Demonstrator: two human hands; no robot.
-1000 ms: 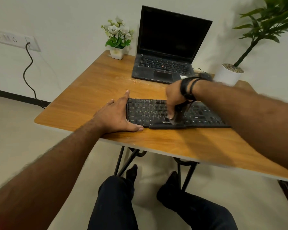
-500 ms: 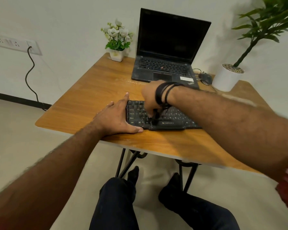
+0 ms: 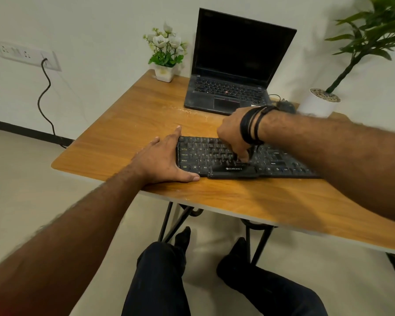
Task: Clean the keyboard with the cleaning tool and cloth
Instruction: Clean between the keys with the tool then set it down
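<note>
A black keyboard lies flat near the front edge of a wooden table, its long side running along that edge; the right hand hangs over its middle keys, fingers curled down around a small dark cleaning tool whose tip meets the keys just behind the spacebar; most of the tool is hidden by the fingers, so its shape cannot be told. The left hand lies flat and spread on the table at the keyboard's left end, thumb along its front edge, forefinger by its back corner, holding nothing. Bare wood stretches left of the hand and between the keyboard and an open black laptop at the back; a narrow strip of wood fronts the keyboard. The tabletop is grained, glossy, round-cornered; a white pot of flowers stands at the back left corner, a white potted plant at the right.
</note>
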